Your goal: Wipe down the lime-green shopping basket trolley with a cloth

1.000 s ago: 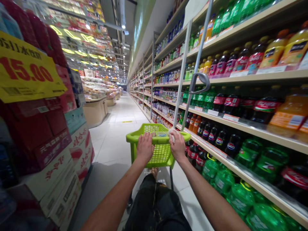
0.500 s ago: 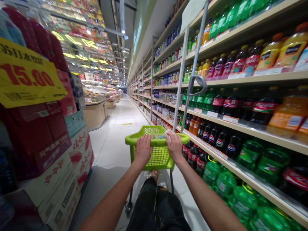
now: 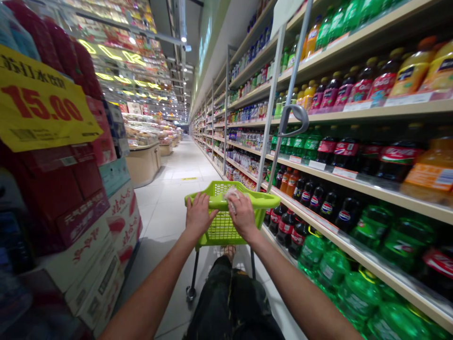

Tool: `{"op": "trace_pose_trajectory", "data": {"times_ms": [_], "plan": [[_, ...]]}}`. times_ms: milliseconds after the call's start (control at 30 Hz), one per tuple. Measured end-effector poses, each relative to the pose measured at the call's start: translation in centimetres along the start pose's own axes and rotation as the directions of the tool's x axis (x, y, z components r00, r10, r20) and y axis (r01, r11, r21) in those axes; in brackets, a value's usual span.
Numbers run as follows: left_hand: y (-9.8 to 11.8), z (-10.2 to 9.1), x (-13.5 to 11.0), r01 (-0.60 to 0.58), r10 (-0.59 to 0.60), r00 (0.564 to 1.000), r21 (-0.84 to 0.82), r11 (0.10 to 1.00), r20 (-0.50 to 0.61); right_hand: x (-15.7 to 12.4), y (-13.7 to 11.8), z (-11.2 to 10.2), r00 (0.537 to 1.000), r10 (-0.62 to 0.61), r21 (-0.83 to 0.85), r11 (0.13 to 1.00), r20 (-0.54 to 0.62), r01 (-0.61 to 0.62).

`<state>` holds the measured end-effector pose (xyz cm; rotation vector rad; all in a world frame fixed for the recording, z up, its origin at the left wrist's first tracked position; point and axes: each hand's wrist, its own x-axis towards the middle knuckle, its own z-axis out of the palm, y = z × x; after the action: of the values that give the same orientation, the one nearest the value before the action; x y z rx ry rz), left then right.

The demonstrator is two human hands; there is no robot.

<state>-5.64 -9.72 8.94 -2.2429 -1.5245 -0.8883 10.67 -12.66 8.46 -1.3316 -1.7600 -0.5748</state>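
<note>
A lime-green shopping cart (image 3: 223,231) stands directly in front of me, its basket showing no goods in the visible part. My left hand (image 3: 199,215) grips the left part of the cart's handle bar (image 3: 266,202), fingers over the top. Around a crumpled whitish wipe (image 3: 232,193), probably a tissue, the fingers of my right hand (image 3: 242,215) are closed. That hand presses the wipe against the bar near its middle. Part of the wipe is hidden under the fingers.
Shelves of soda bottles (image 3: 325,205) line the right side, with a grey hooked handle (image 3: 294,120) on a slanted rail. Stacked cartons (image 3: 85,274) and a yellow price sign (image 3: 46,104) flank the left. A tiled aisle (image 3: 177,165) runs ahead, past rounded display counters (image 3: 143,163).
My right hand has slid left along the handle bar with the wipe, from the right part toward the middle. My left hand has shifted left toward the bar's end.
</note>
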Motion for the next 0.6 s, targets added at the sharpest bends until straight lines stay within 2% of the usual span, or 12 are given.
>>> {"op": "trace_pose_trajectory", "data": {"times_ms": [67,100,200,267,333,400,467,533,600], "plan": [[0.0,0.0,-0.1,-0.019,0.019,1.0,0.0,1.0,-0.002,0.2,-1.3,0.4,0.995,-0.086,0.016,0.996,0.044,0.085],[0.0,0.0,-0.2,-0.029,0.029,1.0,-0.002,1.0,-0.002,0.3,-1.4,0.4,0.995,-0.084,0.015,0.996,0.057,0.083],[-0.1,0.0,-0.4,-0.056,0.056,0.998,-0.015,0.998,-0.012,0.7,0.5,-0.3,0.997,0.073,-0.026,0.997,0.04,-0.072],[0.0,0.1,-0.5,-0.062,0.062,0.998,-0.023,0.998,-0.032,1.0,1.9,-0.8,0.981,0.193,-0.052,0.98,-0.001,-0.193],[0.2,0.3,-0.6,-0.06,0.058,0.997,-0.03,0.998,-0.057,1.2,1.9,-0.8,0.972,0.233,-0.05,0.971,-0.024,-0.234],[0.5,0.4,-0.7,-0.058,0.055,0.996,-0.03,0.998,-0.071,1.1,0.5,-0.4,0.987,0.163,-0.016,0.987,-0.007,-0.163],[0.6,0.4,-0.8,-0.061,0.059,0.996,-0.021,0.998,-0.073,0.9,-1.4,0.2,0.999,0.012,0.029,0.999,0.043,-0.013],[0.3,0.4,-1.0,-0.069,0.068,0.995,-0.018,0.997,-0.067,0.7,-2.6,0.4,0.99,-0.107,0.056,0.993,0.094,0.102],[0.0,0.3,-1.0,-0.082,0.079,0.995,-0.045,0.996,-0.056,0.7,-2.4,0.3,0.989,-0.096,0.051,0.995,0.108,0.091]]}}
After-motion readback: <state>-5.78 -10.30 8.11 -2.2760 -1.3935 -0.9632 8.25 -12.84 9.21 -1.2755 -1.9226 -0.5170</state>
